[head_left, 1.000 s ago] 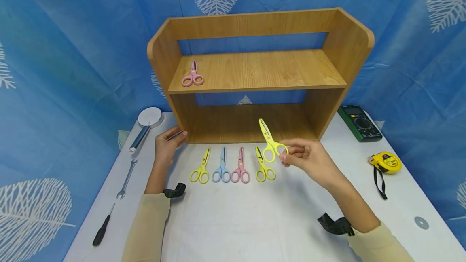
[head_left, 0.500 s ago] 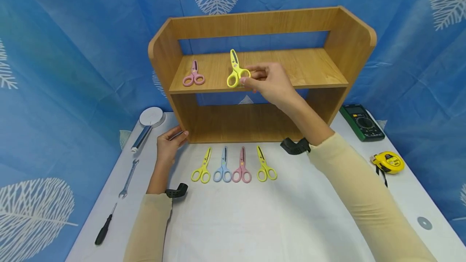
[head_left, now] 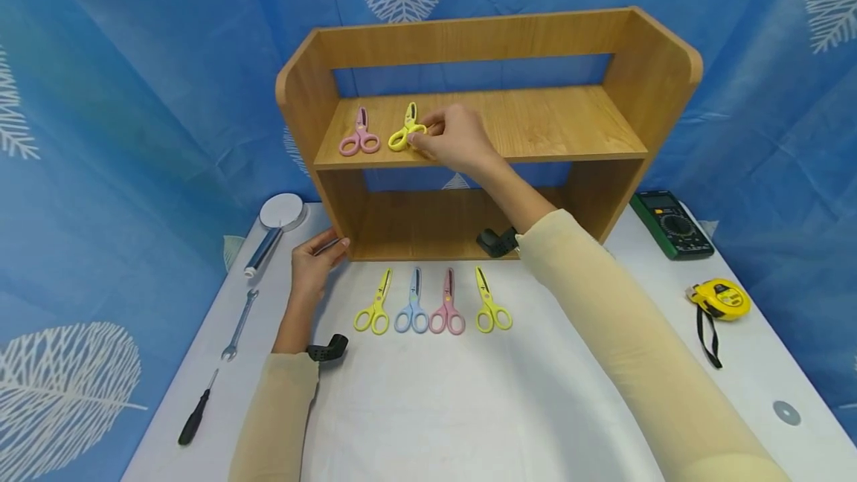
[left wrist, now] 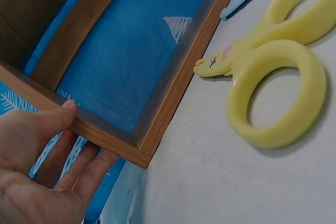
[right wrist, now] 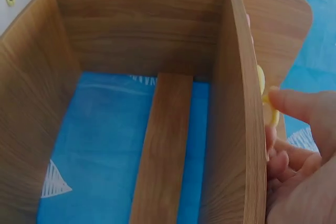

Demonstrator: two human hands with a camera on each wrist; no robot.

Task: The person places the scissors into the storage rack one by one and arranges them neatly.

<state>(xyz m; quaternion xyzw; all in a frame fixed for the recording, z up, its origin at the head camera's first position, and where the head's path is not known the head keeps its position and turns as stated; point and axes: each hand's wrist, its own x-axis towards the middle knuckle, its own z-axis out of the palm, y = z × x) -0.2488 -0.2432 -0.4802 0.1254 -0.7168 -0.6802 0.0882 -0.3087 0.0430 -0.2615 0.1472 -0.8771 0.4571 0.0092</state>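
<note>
I see the yellow scissors (head_left: 405,132) on the upper board of the shelf (head_left: 576,132), blades pointing toward the back. My right hand (head_left: 455,138) pinches them by the handle loops, fingers curled around the plastic. Just left of them on the same board lie pink scissors (head_left: 360,135), close but apart. In the right wrist view only a sliver of yellow shows past the shelf's edge, beside my fingertips (right wrist: 294,106).

My left hand (head_left: 313,262) grips the shelf's lower left front corner, thumb on the inner face and fingers curled on the outer face.

In front of the shelf, four scissors (head_left: 431,302) lie in a row on the table (head_left: 469,407): yellow, blue, pink, yellow. Left of the shelf are a flashlight (head_left: 271,233), a wrench (head_left: 239,326) and a screwdriver (head_left: 196,413). Right of it sit a multimeter (head_left: 672,223), a tape measure (head_left: 721,299) and a washer (head_left: 785,413).
</note>
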